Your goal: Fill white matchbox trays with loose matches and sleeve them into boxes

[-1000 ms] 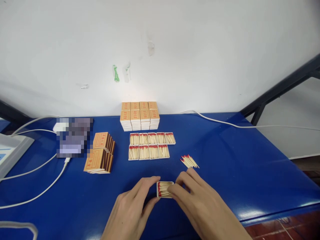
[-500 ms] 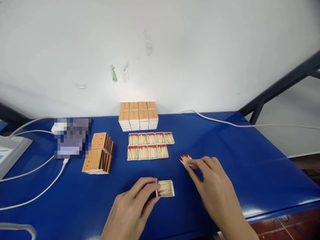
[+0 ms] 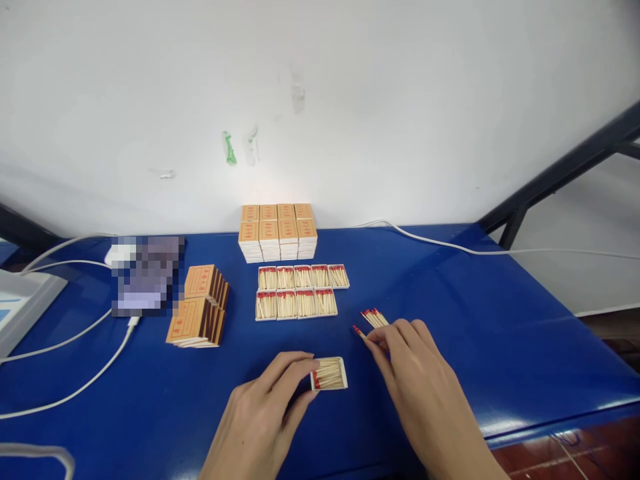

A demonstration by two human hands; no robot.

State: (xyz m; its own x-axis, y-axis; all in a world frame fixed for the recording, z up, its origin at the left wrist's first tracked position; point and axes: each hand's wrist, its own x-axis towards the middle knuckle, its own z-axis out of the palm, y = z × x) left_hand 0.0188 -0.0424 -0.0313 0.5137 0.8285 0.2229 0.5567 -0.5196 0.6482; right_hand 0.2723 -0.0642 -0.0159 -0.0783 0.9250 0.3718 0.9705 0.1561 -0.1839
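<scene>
My left hand (image 3: 267, 403) rests on the blue table (image 3: 450, 313) with its fingertips pressed against the left side of an open matchbox tray (image 3: 330, 374) filled with matches. My right hand (image 3: 417, 373) is pinched on a red-tipped match (image 3: 360, 333), just beside a small loose pile of matches (image 3: 375, 318). Two rows of filled trays (image 3: 300, 293) lie further back.
A block of stacked orange matchboxes (image 3: 278, 231) stands against the white wall. Empty orange sleeves (image 3: 200, 307) lean in a pile at the left. White cables (image 3: 75, 340) and a white device (image 3: 20, 303) lie at the far left. The table's front edge is close.
My right hand left the tray, reached to the loose pile and has drawn one match back towards the tray. My left hand stayed at the tray's left side.
</scene>
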